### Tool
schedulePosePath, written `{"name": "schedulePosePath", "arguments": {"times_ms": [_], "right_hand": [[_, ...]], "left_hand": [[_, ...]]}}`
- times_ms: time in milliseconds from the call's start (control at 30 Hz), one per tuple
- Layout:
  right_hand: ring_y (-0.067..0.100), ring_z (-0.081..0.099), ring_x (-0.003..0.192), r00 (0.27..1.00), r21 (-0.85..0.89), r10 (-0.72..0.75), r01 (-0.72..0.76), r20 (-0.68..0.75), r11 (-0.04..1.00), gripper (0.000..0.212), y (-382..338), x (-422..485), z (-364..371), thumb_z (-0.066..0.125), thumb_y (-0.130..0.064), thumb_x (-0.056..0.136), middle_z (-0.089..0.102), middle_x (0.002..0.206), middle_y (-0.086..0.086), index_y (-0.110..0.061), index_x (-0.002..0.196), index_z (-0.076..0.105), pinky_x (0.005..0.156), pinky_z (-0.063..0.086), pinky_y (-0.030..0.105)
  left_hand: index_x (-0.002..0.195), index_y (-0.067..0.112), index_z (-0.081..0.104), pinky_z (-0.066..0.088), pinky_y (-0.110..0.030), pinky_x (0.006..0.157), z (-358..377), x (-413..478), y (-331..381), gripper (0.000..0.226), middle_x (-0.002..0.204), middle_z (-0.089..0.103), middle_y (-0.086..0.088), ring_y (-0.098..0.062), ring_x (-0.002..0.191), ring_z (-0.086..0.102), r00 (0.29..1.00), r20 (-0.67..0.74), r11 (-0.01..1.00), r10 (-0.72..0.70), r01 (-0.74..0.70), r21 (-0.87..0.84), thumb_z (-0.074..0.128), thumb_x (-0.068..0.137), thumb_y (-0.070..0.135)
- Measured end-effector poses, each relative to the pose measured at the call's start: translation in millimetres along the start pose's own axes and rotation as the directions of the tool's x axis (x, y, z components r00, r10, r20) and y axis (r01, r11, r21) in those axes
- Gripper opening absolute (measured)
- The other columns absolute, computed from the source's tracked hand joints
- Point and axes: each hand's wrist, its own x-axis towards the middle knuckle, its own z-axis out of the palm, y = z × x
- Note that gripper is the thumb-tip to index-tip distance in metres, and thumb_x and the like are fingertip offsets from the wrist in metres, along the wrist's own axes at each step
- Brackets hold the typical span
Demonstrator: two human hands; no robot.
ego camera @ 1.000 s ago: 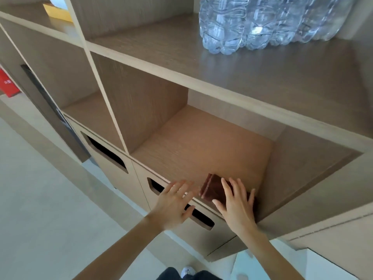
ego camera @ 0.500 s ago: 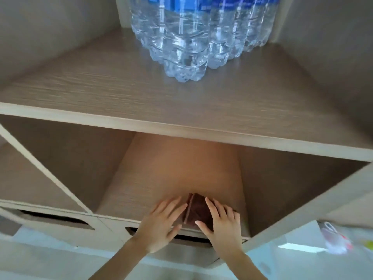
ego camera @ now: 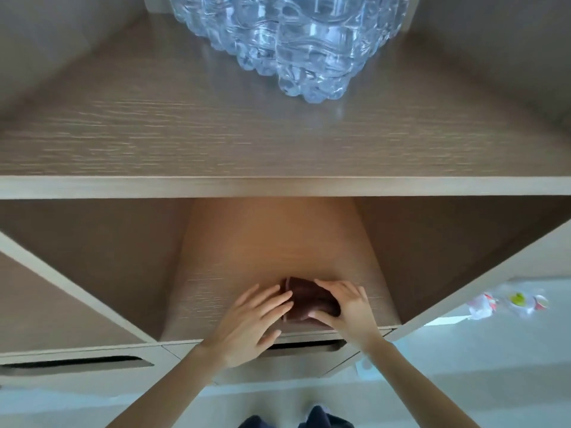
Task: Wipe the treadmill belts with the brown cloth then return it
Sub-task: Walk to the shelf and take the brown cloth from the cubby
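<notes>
Brown cloth: the folded brown cloth (ego camera: pixel 304 299) lies on the floor of the lower compartment (ego camera: pixel 272 251) of a wooden shelf unit, close to its front edge and right of centre.
Right hand: the right hand (ego camera: pixel 350 307) arches over the cloth's right side, fingers curled over the far edge and thumb against the near edge, holding it between them. Half a second earlier the same fingers lay straighter across the top of the cloth.
Left hand: the left hand (ego camera: pixel 247 325) is flat and spread, with its fingertips touching the cloth's left edge. Earlier they lay just beside that edge.
Cloth since then: more of its top face now shows between the two hands. It sits in the same front corner as before.
Shelf above: a shrink-wrapped pack of water bottles (ego camera: pixel 293 41) stands on the upper shelf board (ego camera: pixel 185 134). It is now cut off by the top of the frame, where blue labels were visible earlier.
Below: a dark drawer slot (ego camera: pixel 77 364) runs under the neighbouring compartment on the left.
Floor: small colourful objects (ego camera: pixel 519 301), too blurred to identify, lie on the pale floor (ego camera: pixel 463 366) at the right.
</notes>
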Motion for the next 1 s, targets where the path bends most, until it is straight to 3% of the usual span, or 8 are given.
{"name": "schedulePosePath", "arguments": {"times_ms": [133, 267, 400, 567, 667, 833, 1000], "right_hand": [[0.009, 0.045, 0.121, 0.999, 0.036, -0.001, -0.001, 0.053, 0.999, 0.083, -16, 13, 14, 0.058, -0.077, 0.063, 0.056, 0.127, -0.018, -0.031, 0.133, 0.053, 0.097, 0.026, 0.027], [0.01, 0.048, 0.119, 1.0, 0.009, -0.013, 0.013, 0.009, 1.0, 0.079, -34, 25, 30, 0.042, -0.084, 0.066, 0.057, 0.125, -0.022, -0.038, 0.129, 0.055, 0.093, 0.03, 0.029], [0.016, 0.059, 0.103, 0.997, -0.059, -0.046, 0.043, -0.062, 0.997, 0.066, -35, 27, 37, 0.047, -0.078, 0.069, 0.064, 0.112, -0.018, -0.036, 0.116, 0.065, 0.083, 0.043, 0.036], [0.02, 0.062, 0.091, 0.986, -0.115, -0.11, 0.096, -0.122, 0.989, 0.05, -32, 29, 46, 0.054, -0.068, 0.07, 0.066, 0.101, -0.014, -0.033, 0.103, 0.07, 0.075, 0.046, 0.037], [0.022, 0.06, 0.093, 0.99, -0.128, -0.095, 0.082, -0.102, 0.988, 0.057, -34, 29, 47, 0.048, -0.074, 0.071, 0.065, 0.101, -0.013, -0.034, 0.106, 0.069, 0.077, 0.045, 0.039], [0.024, 0.053, 0.101, 1.0, -0.131, 0.012, -0.014, -0.019, 0.991, 0.072, -56, 36, 56, 0.039, -0.086, 0.065, 0.063, 0.106, -0.01, -0.045, 0.12, 0.061, 0.085, 0.04, 0.044], [0.027, 0.059, 0.084, 0.99, -0.213, -0.06, 0.031, -0.127, 0.977, 0.049, -58, 39, 64, 0.063, -0.071, 0.068, 0.065, 0.09, -0.004, -0.035, 0.099, 0.07, 0.071, 0.043, 0.039]], "left_hand": [[0.143, 0.028, 0.035, 0.023, -0.042, 0.114, 0, -20, -18, 0.053, 0.151, 0.029, 0.011, -0.011, 0.139, 0.027, 0.998, 0.039, 0.998, -0.05, 0.051, -0.036, 0.038, 0.093, 0.041], [0.147, 0.026, 0.027, 0.011, -0.037, 0.115, 7, -35, -21, 0.056, 0.154, 0.022, 0.01, -0.011, 0.142, 0.02, 0.993, 0.008, 0.988, -0.118, 0.118, -0.097, 0.04, 0.094, 0.039], [0.149, 0.028, 0.02, 0.011, -0.038, 0.114, 15, -43, -22, 0.059, 0.156, 0.018, 0.011, -0.012, 0.143, 0.018, 0.99, -0.042, 0.989, -0.137, 0.134, -0.057, 0.039, 0.094, 0.041], [0.149, 0.025, 0.018, 0.011, -0.039, 0.114, 12, -47, -27, 0.06, 0.156, 0.016, 0.009, -0.013, 0.143, 0.017, 0.97, -0.014, 0.969, -0.242, 0.241, -0.044, 0.033, 0.095, 0.044], [0.146, 0.021, 0.03, 0.014, -0.042, 0.116, 13, -48, -23, 0.058, 0.153, 0.025, 0.005, -0.016, 0.142, 0.022, 0.936, -0.024, 0.935, -0.352, 0.351, -0.045, 0.032, 0.094, 0.046], [0.135, 0.012, 0.049, 0.018, -0.043, 0.112, 23, -43, -18, 0.055, 0.145, 0.044, -0.001, -0.017, 0.139, 0.029, 0.913, -0.083, 0.916, -0.4, 0.395, -0.076, 0.037, 0.092, 0.046], [0.142, 0.008, 0.037, 0.015, -0.038, 0.115, 20, -48, -19, 0.063, 0.147, 0.04, -0.003, -0.013, 0.14, 0.026, 0.896, -0.121, 0.9, -0.427, 0.409, -0.15, 0.042, 0.09, 0.044]]}}
